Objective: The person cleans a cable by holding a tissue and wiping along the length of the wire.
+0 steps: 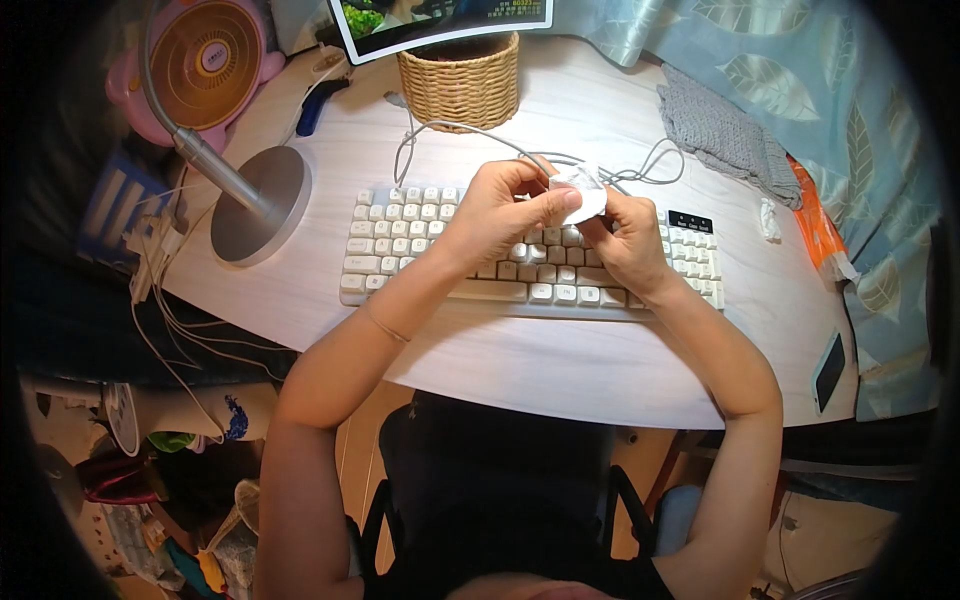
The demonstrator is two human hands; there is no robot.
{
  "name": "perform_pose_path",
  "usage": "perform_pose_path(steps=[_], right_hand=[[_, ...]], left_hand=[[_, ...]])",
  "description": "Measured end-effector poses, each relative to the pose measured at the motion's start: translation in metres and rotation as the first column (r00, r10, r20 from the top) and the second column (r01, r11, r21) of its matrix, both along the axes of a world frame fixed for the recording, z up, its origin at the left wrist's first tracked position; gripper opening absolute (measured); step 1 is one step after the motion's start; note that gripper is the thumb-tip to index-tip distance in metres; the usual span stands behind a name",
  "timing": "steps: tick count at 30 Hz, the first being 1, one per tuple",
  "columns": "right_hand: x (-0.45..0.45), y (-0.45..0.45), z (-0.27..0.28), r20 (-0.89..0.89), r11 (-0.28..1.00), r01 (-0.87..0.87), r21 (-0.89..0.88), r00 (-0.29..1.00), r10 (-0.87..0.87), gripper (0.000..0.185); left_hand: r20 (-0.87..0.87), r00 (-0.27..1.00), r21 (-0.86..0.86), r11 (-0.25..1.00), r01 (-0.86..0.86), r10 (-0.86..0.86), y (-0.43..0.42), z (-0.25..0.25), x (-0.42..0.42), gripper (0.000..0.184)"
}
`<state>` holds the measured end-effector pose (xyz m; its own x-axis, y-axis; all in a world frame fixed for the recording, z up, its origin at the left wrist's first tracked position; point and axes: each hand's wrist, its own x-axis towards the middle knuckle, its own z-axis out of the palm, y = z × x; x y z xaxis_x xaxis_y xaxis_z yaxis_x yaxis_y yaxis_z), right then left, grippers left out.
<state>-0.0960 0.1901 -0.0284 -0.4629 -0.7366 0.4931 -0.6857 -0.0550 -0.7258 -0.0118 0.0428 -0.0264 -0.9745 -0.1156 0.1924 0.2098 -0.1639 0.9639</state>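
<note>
Both hands meet above the right-middle part of a cream and brown keyboard (410,240). A small white piece, like tissue or cloth, (582,200) is pinched by my left hand (510,210), whose thumb lies on its face. My right hand (630,240) closes on the lower right edge of the same white piece, with its fingertips partly hidden behind it. A grey cable (470,128) runs behind the hands from the keyboard's far side.
A wicker basket (460,85) and a screen (450,28) stand at the back. On the left are a lamp base (262,205) and a pink round heater (205,60). Grey knitted cloth (725,135), an orange bag (815,220) and a phone (829,372) lie right.
</note>
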Motion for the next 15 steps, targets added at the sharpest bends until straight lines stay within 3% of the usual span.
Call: perform_pose_path(steps=[4, 9, 12, 15], right_hand=[[0.002, -0.002, 0.0, 0.015, 0.999, -0.023, -0.044, 1.0, 0.024, 0.007], [0.0, -0.002, -0.004, 0.02, 0.998, -0.041, -0.049, 0.999, 0.042, 0.013], [0.001, -0.001, -0.004, 0.031, 0.999, -0.029, -0.021, 0.999, 0.029, 0.014], [0.002, 0.0, -0.002, 0.049, 1.0, -0.027, -0.009, 0.998, 0.027, 0.014]], left_hand=[[-0.016, 0.998, 0.063, 0.996, -0.056, 0.057, -0.005, 0.001, -0.001, 0.016], [-0.009, 0.93, 0.33, 0.879, -0.345, 0.368, -0.025, 0.014, -0.002, 0.018], [0.003, 0.898, 0.441, 0.805, -0.396, 0.44, -0.039, 0.014, -0.004, 0.02], [-0.028, 0.923, 0.444, 0.832, -0.332, 0.383, -0.033, 0.011, -0.003, 0.02]])
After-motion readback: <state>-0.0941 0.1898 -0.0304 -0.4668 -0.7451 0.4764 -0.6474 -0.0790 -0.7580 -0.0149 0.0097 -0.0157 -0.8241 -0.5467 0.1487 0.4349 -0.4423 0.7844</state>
